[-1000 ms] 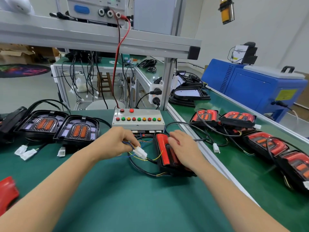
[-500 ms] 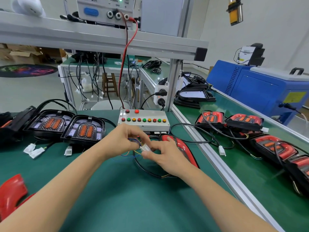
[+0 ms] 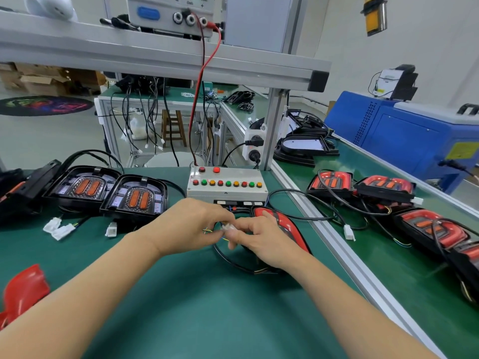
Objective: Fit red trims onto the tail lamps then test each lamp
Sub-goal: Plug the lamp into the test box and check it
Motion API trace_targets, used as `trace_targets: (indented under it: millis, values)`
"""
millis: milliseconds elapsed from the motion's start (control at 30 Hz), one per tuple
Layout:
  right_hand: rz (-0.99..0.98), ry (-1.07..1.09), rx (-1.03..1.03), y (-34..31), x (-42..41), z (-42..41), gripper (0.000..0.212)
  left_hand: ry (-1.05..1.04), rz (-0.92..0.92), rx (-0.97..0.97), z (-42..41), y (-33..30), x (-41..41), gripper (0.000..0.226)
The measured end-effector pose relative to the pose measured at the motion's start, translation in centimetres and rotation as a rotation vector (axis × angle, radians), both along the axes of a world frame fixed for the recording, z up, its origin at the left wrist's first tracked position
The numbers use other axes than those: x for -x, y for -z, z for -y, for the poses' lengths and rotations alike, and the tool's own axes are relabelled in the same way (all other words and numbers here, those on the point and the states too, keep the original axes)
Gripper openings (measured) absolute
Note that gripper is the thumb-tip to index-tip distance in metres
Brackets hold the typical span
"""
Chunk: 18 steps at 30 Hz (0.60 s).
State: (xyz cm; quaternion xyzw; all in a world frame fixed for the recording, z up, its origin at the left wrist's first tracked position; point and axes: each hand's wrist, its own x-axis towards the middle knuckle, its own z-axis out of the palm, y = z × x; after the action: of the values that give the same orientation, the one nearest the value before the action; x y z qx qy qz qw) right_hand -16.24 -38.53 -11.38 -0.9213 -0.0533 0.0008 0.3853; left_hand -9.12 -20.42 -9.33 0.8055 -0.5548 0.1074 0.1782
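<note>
Both hands meet over the middle of the green table [image 3: 197, 307], just in front of the white test box [image 3: 226, 183] with its row of coloured buttons. The left hand [image 3: 190, 225] has its grip pinched on a small white connector [image 3: 228, 227], fingers curled around it, with thin coloured wires trailing from under the palm. The right hand [image 3: 261, 240] pinches the same connector from the other side, thumb and fingertips closed on it, so the two grips touch at the plug. Directly behind the right hand lies a tail lamp [image 3: 282, 226] with its red trim on, tilted on edge, its black cable looping on the table beneath the wrist. Two untrimmed lamps [image 3: 108, 193] sit side by side toward the far left edge, their white plugs [image 3: 58, 228] lying loose just in front. A loose red trim [image 3: 24, 288] rests at the near left edge. Several trimmed lamps [image 3: 383, 193] are clustered on the adjoining table to the right
</note>
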Motion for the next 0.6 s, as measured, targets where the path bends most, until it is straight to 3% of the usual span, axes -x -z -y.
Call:
trace_targets:
  millis: [100,400,600]
  values:
    - [-0.007,0.009,0.044,0.2,-0.2,0.0,0.038,0.022,0.138,-0.046,0.0,0.5,-0.1,0.021]
    - [0.012,0.014,0.052,0.3,-0.4,-0.2,0.034,-0.07,0.168,0.052,1.1,1.4,0.8,0.029]
    - [-0.031,-0.023,0.029,0.6,0.2,0.1,0.034,-0.22,0.024,0.083,0.2,2.0,-1.2,0.047]
